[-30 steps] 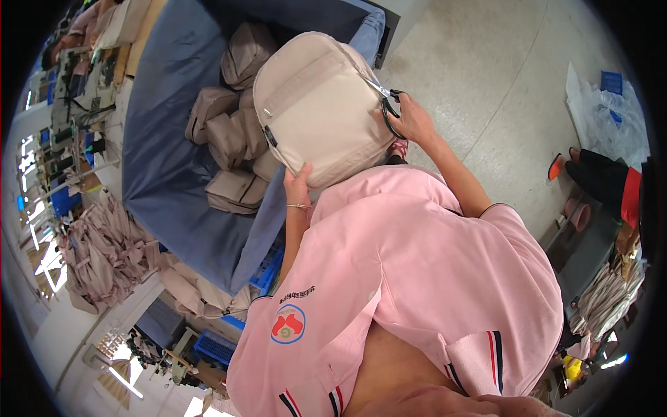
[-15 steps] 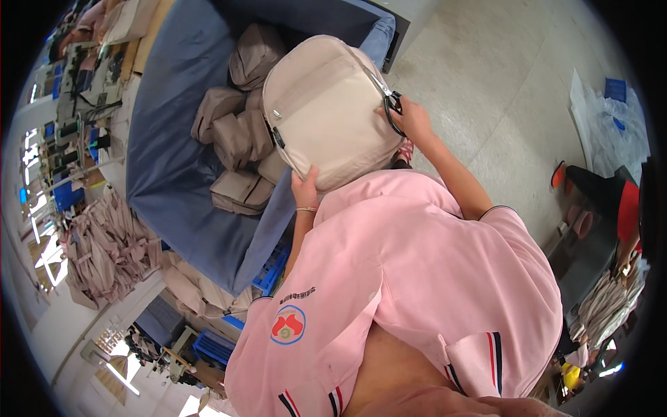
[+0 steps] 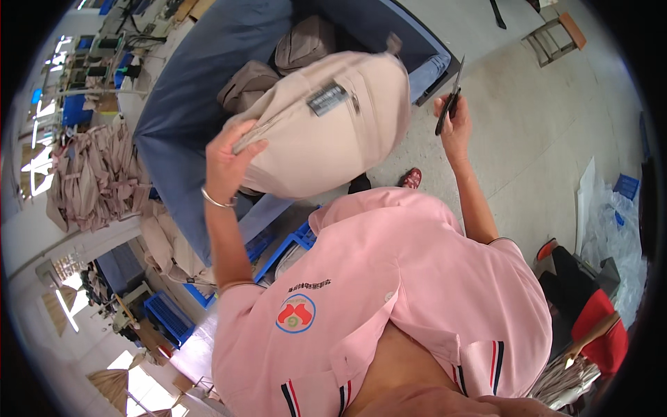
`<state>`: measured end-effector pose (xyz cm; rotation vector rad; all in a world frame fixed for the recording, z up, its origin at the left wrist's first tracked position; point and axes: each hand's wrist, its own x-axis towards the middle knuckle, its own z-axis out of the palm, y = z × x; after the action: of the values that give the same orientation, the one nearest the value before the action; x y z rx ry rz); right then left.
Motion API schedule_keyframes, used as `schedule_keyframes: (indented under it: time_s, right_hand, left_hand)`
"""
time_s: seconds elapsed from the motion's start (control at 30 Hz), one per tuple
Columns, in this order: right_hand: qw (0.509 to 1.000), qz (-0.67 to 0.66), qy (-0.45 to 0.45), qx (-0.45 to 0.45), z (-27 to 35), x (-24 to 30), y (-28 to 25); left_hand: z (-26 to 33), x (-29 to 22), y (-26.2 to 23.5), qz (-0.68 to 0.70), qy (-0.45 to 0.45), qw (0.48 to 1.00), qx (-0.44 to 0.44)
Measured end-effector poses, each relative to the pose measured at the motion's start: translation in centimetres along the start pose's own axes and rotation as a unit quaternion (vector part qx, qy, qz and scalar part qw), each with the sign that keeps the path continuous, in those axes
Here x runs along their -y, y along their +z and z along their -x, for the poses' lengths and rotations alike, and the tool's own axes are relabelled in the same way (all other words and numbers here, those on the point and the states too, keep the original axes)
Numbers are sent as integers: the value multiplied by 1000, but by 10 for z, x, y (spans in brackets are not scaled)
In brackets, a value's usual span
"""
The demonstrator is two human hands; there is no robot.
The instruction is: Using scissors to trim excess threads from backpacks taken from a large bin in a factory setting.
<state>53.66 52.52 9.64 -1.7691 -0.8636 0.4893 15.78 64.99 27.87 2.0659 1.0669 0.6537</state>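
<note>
A beige backpack with a zipped front and a dark label patch hangs tilted in front of me, over the near side of a blue cloth-lined bin. My left hand is closed on the backpack's left edge, thumb on the near face. Apart from the bag, off to the right, my right hand grips black-handled scissors with the blades pointing up and away. Several more beige bags lie in the bin, partly hidden behind the one I hold.
Blue plastic crates stand below the bin's near edge. At the left hangs a heap of beige fabric pieces. On the right, a person in red sits near clear plastic bags. A small stool stands on the far floor.
The backpack has been turned, so its labelled, zipped side now shows. My right hand with the scissors has moved off the bag to the right; my left hand has shifted left and farther away.
</note>
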Motion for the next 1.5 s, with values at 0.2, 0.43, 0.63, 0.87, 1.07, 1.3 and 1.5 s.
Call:
schedule_keyframes:
  time_s: [0.2,0.43,0.63,0.87,1.07,1.3,1.5]
  right_hand:
    - [944,-279,-35,173,-7,45,47]
    - [976,43,10,213,29,-7,94]
    - [961,109,38,251,26,-32,83]
    - [930,209,-48,299,33,-41,75]
    - [924,209,-67,312,22,-35,81]
    - [924,171,-73,333,24,-40,85]
    - [923,148,-56,351,24,-49,91]
  left_hand:
    - [-84,12,-10,-59,98,959,260]
    - [-150,96,77,-82,52,972,214]
    - [-151,134,106,-129,92,977,140]
    - [-154,141,109,-37,47,985,160]
    - [-152,147,112,58,5,985,164]
    - [-155,153,113,98,9,982,161]
    - [-157,154,114,121,-12,977,174]
